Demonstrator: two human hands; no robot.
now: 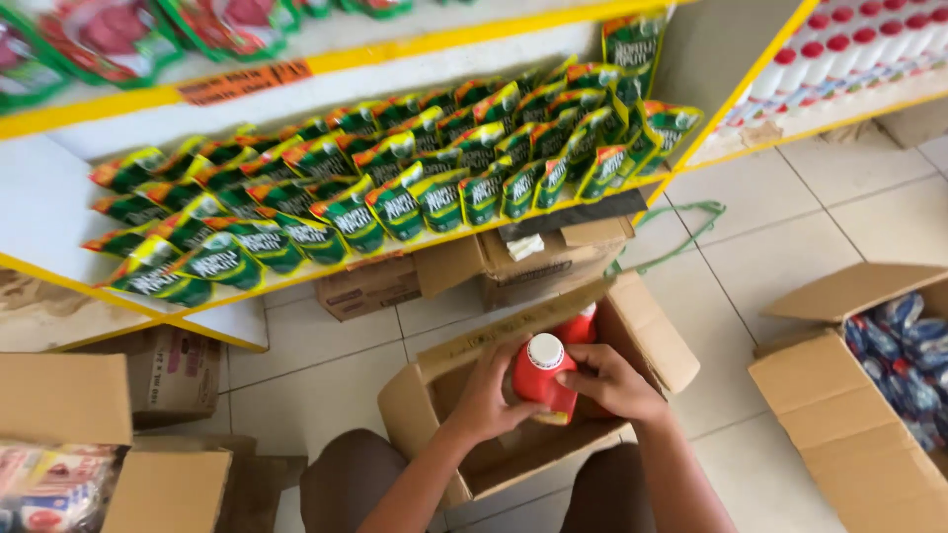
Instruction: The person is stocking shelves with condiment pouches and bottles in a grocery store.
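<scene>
Looking down from the head camera, I see both hands closed around one red bottle (pixel 541 380) with a white cap, at lower centre of the frame. My left hand (pixel 486 397) wraps its left side and my right hand (pixel 610 383) covers its right side, so both are full and neither is free. The bottle is held upright just above the open cardboard box (pixel 449 395) between my knees. At least one more red bottle (pixel 581 326) stands behind it inside the box; how many remain I cannot tell, since the flaps hide the bottom.

As I judge it, the work is at an early or middle point: one bottle is in hand, and none of these bottles shows on the yellow-edged shelf (pixel 59 266) ahead.

That shelf, across the upper left, is packed with green pouches (pixel 395 197). Flattened cartons (pixel 513 262) lie under it. At the right edge, another open box (pixel 820 395) holds blue packets. A green strap (pixel 681 237) lies on the tiled floor (pixel 790 227).
</scene>
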